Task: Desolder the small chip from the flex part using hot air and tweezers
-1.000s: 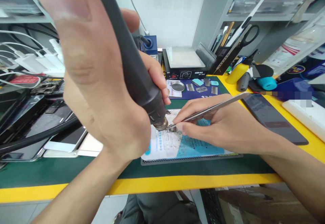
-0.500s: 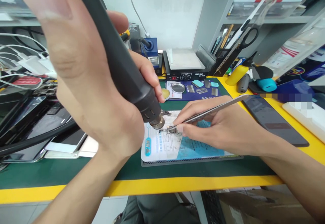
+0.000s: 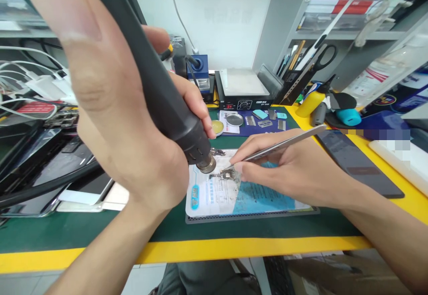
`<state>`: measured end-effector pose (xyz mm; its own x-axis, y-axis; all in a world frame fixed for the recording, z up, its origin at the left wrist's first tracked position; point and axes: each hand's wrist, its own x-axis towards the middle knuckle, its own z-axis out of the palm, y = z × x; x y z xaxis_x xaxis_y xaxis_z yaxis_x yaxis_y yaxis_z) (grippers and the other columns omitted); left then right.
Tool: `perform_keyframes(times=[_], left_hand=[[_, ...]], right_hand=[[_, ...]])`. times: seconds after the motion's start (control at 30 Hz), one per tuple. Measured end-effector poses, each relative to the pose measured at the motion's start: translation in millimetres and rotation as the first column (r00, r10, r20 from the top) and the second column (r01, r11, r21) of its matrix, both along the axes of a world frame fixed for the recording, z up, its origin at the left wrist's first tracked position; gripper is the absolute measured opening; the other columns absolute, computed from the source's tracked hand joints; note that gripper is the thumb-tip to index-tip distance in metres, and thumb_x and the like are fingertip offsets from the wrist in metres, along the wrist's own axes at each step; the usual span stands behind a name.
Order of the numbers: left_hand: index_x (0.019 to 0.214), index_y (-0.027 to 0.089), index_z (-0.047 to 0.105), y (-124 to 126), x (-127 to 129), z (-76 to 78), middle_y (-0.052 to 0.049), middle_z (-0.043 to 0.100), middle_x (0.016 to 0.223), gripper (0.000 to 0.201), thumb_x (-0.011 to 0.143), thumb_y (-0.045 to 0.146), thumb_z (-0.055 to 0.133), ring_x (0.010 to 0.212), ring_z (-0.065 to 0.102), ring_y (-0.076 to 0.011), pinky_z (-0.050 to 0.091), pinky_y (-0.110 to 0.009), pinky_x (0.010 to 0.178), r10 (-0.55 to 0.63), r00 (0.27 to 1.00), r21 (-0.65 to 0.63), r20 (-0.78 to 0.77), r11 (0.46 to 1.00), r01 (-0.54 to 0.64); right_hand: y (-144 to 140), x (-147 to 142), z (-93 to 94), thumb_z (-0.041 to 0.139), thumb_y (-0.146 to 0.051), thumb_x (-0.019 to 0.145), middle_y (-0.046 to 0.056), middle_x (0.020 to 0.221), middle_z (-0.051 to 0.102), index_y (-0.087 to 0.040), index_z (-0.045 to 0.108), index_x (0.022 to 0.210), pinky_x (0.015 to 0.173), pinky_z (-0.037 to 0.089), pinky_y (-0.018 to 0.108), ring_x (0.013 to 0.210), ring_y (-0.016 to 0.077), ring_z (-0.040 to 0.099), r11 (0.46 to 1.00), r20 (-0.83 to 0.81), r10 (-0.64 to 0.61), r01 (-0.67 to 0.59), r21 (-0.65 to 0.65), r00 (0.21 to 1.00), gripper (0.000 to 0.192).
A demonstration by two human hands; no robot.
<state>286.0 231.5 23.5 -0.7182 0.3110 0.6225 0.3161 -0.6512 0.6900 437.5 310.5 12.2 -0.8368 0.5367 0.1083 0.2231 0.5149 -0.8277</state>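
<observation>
My left hand (image 3: 127, 121) is wrapped round the black handle of a hot air gun (image 3: 157, 76), its metal nozzle pointing down at the mat. Just below and right of the nozzle lies a small circuit board (image 3: 224, 176) on a white and blue printed mat (image 3: 214, 201). My right hand (image 3: 284, 165) pinches a pair of metal tweezers (image 3: 281, 144), held slanted with the tips down at the board's upper edge. Whether the tips touch it I cannot tell. A second small metal part (image 3: 218, 151) sits behind the nozzle near the mat's far edge.
Behind the mat stand a hot plate (image 3: 245, 83) and a round tin of yellowish paste (image 3: 217, 127). Blades (image 3: 265, 123) lie on a blue sheet. Phones (image 3: 83, 192) are stacked at left beside a black hose (image 3: 50, 183); a dark phone (image 3: 357, 161) lies at right.
The tweezers' tips have shifted slightly up from the board's middle to its upper edge, showing more of the board. The hot air gun stays over nearly the same spot; the view has tilted slightly.
</observation>
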Motion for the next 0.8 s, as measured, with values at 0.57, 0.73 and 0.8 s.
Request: perform_keyframes(times=[0.57, 0.73, 0.8], left_hand=[[0.098, 0.021, 0.070, 4, -12, -11.0, -0.003, 0.057, 0.062, 0.056, 0.108, 0.043, 0.019, 0.050, 0.058, -0.0179, 0.046, -0.031, 0.040, -0.101, 0.994, 0.086, -0.031, 0.991, 0.103], [0.097, 0.021, 0.066, 3, -5, -7.7, -0.003, 0.053, 0.059, 0.062, 0.104, 0.024, 0.004, 0.044, 0.052, -0.0183, 0.044, -0.033, 0.038, -0.084, 0.996, 0.082, -0.021, 0.993, 0.086], [0.095, 0.022, 0.066, 1, -2, -4.8, -0.002, 0.054, 0.057, 0.061, 0.103, 0.021, 0.005, 0.043, 0.051, -0.0189, 0.043, -0.033, 0.037, -0.104, 0.994, 0.072, 0.041, 0.992, 0.101]], right_hand=[[15, 6, 0.8, 0.075, -0.030, 0.090, 0.001, 0.064, 0.074, -0.018, 0.075, 0.094, 0.060, 0.062, 0.026, 0.061, 0.0170, 0.073, 0.959, -0.203, -0.276, 0.256, -0.121, 0.939, 0.013], [21, 8, -1.2, 0.072, -0.036, 0.094, 0.003, 0.066, 0.074, -0.014, 0.071, 0.097, 0.061, 0.062, 0.024, 0.060, 0.0148, 0.072, 0.937, -0.293, -0.337, 0.288, -0.196, 0.895, 0.022], [23, 9, -2.2, 0.071, -0.039, 0.095, 0.004, 0.067, 0.074, -0.013, 0.070, 0.098, 0.060, 0.062, 0.024, 0.060, 0.0152, 0.073, 0.932, -0.294, -0.345, 0.287, -0.223, 0.891, 0.026]])
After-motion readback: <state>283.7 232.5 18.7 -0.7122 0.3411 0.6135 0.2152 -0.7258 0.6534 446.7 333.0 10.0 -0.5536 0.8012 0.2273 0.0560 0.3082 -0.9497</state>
